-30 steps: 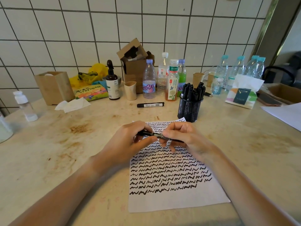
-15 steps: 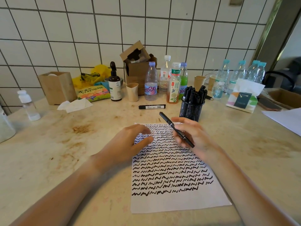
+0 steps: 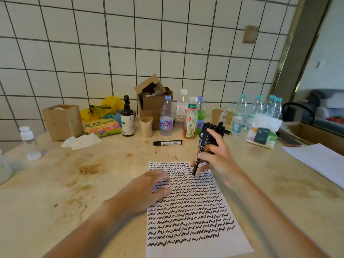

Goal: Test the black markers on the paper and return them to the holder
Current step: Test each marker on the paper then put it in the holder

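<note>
Marker headed for the holder
Right hand [image 3: 216,161] pinches the light, stiff marker [image 3: 200,151] mid-barrel, centre frame; left hand [image 3: 149,190] lies flat, released, on the paper [image 3: 195,220].

The paper [image 3: 195,244] is white, covered in rows of black wavy scribbles. The marker [image 3: 200,151] over it is black, as is the one with a white label [image 3: 167,143] lying farther back. The tabletop [image 3: 74,183] is cream with brown stains. White tiles with dark grout [image 3: 130,53] form the wall. One bottle [image 3: 201,114] is green with a lilac cap.
</note>
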